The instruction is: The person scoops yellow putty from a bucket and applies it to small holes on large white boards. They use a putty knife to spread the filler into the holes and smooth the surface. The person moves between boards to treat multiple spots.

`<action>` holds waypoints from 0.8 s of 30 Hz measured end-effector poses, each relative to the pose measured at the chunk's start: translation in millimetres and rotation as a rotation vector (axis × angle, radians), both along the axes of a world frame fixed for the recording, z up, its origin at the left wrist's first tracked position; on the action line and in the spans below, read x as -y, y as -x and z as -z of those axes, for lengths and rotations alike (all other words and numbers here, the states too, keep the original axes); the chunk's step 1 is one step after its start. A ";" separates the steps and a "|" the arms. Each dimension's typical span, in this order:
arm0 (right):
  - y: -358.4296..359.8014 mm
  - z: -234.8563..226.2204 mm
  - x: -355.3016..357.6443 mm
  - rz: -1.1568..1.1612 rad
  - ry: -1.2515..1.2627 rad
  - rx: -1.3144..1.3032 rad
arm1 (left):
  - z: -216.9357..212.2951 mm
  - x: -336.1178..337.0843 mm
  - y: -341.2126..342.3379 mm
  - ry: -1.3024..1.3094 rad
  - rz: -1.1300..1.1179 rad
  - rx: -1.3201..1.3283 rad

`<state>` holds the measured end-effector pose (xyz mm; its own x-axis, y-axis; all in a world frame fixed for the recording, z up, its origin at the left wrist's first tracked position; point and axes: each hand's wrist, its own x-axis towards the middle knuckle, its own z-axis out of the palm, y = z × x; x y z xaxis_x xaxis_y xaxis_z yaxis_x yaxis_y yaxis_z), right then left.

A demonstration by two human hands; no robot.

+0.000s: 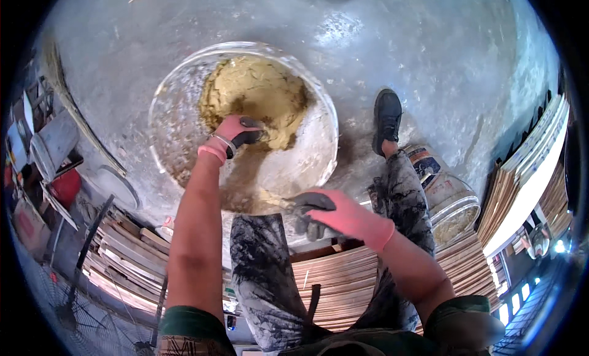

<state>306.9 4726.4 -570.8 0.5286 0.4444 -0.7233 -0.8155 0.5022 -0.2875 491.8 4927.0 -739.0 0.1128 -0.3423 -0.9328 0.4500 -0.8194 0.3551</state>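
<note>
A wide round tub (170, 119) with a whitish, crusted rim stands on the floor before me. Inside it lies a mound of damp yellow-brown paste (257, 86), with a hollow on its near side. My left hand (236, 133), in a pink glove with dark grey fingers, reaches into the tub with its fingers curled against the mound. Whatever it grips is hidden. At the near right rim is my right hand (331, 213) in a matching glove, its fingers bent. A thin tip shows beside these fingers, too small to name.
A bucket (451, 199) with dried residue lies tilted beside my right leg. Stacked wooden boards (337, 282) are beneath me, and more panels (527, 172) lean at the right. On the left are a fan guard (80, 319), a red object (66, 187) and clutter.
</note>
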 end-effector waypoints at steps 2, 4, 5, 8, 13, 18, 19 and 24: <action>13.1 -3.1 -0.1 0.056 0.017 0.005 | -49.3 3.3 -7.3 0.074 -0.177 0.020; 31.9 -13.0 -1.6 0.166 -0.069 -0.140 | -98.4 -12.6 -4.1 0.208 -0.428 -0.004; 45.1 -19.5 -6.8 0.238 -0.135 -0.239 | -126.1 -22.3 -4.6 0.276 -0.453 0.015; 57.4 -57.1 -33.3 0.626 -0.251 -0.301 | -201.6 -64.5 -8.2 0.720 0.297 1.065; -58.6 -172.2 -55.1 0.772 -0.239 0.205 | -323.1 -71.0 22.8 0.230 -0.659 0.235; -152.1 -340.5 -43.7 0.731 -0.751 0.146 | -482.2 -20.2 11.6 0.673 -0.819 -0.141; -157.1 -367.8 -37.4 0.745 -0.804 0.245 | -505.6 -15.4 7.8 0.702 -0.851 -0.158; -127.1 -501.8 34.9 0.518 -0.115 0.740 | -621.2 44.8 -5.4 0.792 -0.859 -0.333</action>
<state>434.1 4691.4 -69.0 0.9938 0.0705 -0.0858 -0.1071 0.8125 -0.5730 497.2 4882.2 -117.9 0.3777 -0.7620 -0.5261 0.9045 0.1819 0.3858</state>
